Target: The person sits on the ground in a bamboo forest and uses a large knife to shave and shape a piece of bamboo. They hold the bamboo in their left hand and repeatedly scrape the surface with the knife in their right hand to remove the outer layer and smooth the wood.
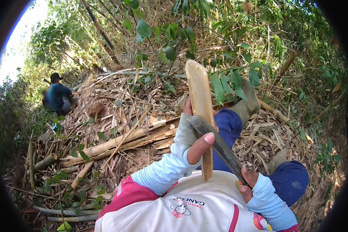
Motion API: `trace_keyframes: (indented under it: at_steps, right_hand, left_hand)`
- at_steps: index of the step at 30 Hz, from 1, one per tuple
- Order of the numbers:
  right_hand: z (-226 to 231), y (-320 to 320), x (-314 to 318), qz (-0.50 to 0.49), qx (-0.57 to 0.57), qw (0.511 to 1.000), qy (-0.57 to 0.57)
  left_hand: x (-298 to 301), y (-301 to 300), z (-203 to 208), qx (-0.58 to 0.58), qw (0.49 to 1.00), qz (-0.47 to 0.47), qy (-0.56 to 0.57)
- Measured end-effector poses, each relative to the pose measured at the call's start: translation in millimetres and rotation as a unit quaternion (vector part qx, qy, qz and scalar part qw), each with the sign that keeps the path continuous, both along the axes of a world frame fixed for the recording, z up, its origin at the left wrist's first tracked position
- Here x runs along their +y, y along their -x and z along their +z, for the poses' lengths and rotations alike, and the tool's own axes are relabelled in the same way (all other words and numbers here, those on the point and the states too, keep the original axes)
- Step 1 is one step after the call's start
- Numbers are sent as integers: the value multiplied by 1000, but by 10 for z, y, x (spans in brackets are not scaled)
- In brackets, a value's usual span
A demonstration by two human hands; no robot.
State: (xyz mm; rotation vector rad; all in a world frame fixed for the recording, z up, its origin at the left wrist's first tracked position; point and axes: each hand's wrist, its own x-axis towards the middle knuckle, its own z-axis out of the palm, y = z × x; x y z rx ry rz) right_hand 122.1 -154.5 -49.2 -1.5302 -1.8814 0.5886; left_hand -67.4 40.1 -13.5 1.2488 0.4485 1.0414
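Observation:
My left hand is closed around a long, flat, pale piece of wood. The wood stands nearly upright in front of my chest, with a rounded far end and a narrower near end. Lower right of it, my right hand grips a machete by its handle, which is mostly hidden in the fingers. The dark blade slants up to the left and crosses over the wood beside my left thumb. Whether the edge touches the wood I cannot tell.
My legs in blue trousers and muddy boots stretch ahead and right. A split log lies to the left among dry leaves and shavings. Leafy twigs hang beyond the wood. Another person sits at the far left, near bamboo thickets.

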Motion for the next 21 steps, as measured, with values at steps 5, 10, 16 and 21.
trace_keyframes:
  at_steps: [5,10,16,21]
  right_hand:
    - [9,23,-8,15,2,1000,-3]
    - [-18,28,-31,-2,-4,1000,4]
    - [-50,28,-39,-6,0,1000,-6]
    - [14,51,-51,-10,-14,1000,22]
  left_hand:
    - [22,86,-18,14,1000,-3,5]
    - [-29,99,-74,29,999,5,-29]
    - [-124,38,-137,23,999,12,-38]
    - [-119,30,-263,75,991,56,-98]
